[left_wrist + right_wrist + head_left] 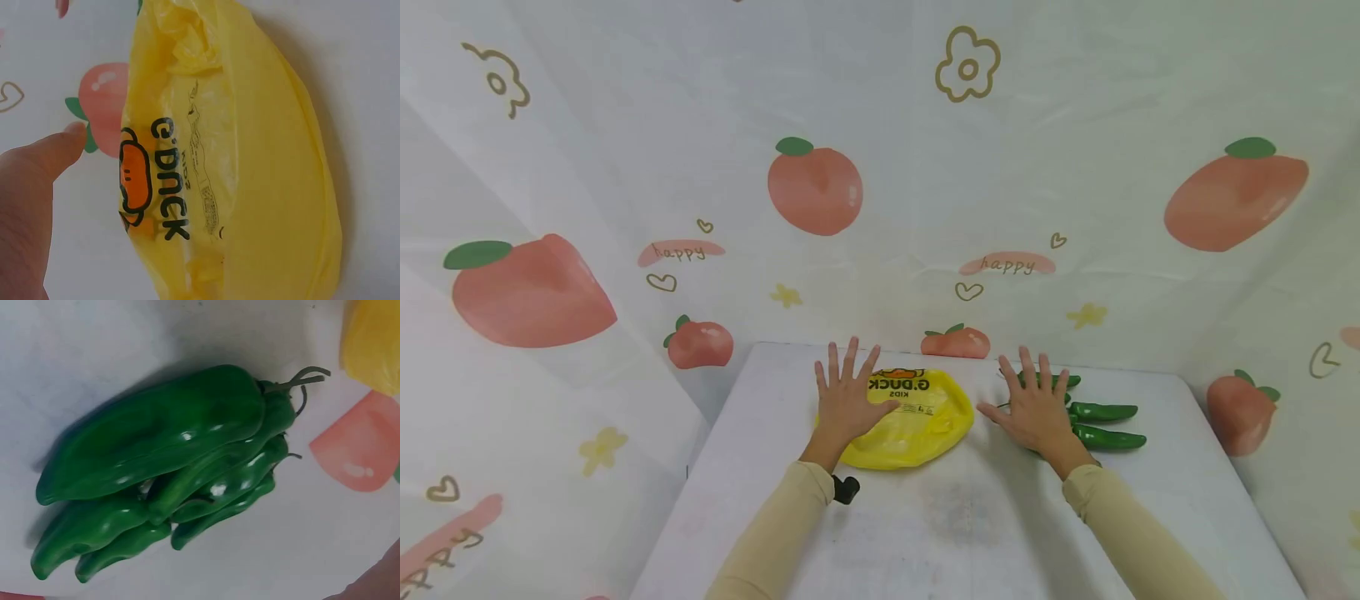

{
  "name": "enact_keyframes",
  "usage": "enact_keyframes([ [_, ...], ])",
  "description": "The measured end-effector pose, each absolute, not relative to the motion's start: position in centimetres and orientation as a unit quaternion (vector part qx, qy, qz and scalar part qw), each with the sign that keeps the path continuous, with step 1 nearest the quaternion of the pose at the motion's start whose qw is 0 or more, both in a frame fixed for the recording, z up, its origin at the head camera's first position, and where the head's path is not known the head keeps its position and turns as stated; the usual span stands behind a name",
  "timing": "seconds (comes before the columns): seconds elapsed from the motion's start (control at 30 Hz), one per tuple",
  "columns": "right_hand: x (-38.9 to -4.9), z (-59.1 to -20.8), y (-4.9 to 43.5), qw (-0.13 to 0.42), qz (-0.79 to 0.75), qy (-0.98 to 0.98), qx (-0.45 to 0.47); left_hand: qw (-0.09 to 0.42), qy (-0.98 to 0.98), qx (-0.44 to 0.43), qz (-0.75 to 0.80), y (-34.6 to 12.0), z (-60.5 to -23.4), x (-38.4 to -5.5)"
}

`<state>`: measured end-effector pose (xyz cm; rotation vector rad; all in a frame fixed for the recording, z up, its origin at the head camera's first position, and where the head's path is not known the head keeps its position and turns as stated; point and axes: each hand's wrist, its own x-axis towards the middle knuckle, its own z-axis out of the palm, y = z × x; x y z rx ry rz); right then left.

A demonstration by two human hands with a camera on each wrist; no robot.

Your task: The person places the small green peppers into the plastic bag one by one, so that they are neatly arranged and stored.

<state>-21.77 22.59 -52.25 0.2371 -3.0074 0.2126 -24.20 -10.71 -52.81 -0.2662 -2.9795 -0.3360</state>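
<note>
My left hand is spread over the left side of a yellow plastic bag, its fingers straight and apart. The bag is printed with "G.DUCK KIDS" and an orange duck bill, and its mouth gapes in the left wrist view. My right hand, also with straight spread fingers, is above a pile of green peppers and hides part of them. In the right wrist view, several glossy peppers with thin stems lie heaped together. Neither hand holds anything.
Bag and peppers lie on a white table, the bag left of the peppers. A white cloth printed with peaches surrounds the table at the back and sides. A small black object shows beside the left wrist.
</note>
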Motion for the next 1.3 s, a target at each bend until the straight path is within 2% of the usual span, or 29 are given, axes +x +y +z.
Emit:
enact_keyframes([
  [0.3,-21.2,-52.8,24.1,0.079,0.084,-0.989,0.096,0.056,-0.987,-0.076,-0.130,-11.6,-53.2,-24.0],
  [0.6,-20.5,-53.0,25.4,0.059,0.091,-0.990,0.094,0.046,-0.986,-0.065,-0.145,-12.7,-54.0,-23.7],
  [0.9,-19.6,-54.5,26.7,0.103,0.089,-0.985,0.109,0.044,-0.978,-0.049,-0.200,-13.7,-54.6,-23.7],
  [1.3,-18.5,-55.0,28.5,0.067,0.110,-0.989,0.070,0.044,-0.961,-0.026,-0.270,-15.2,-55.9,-23.7],
])
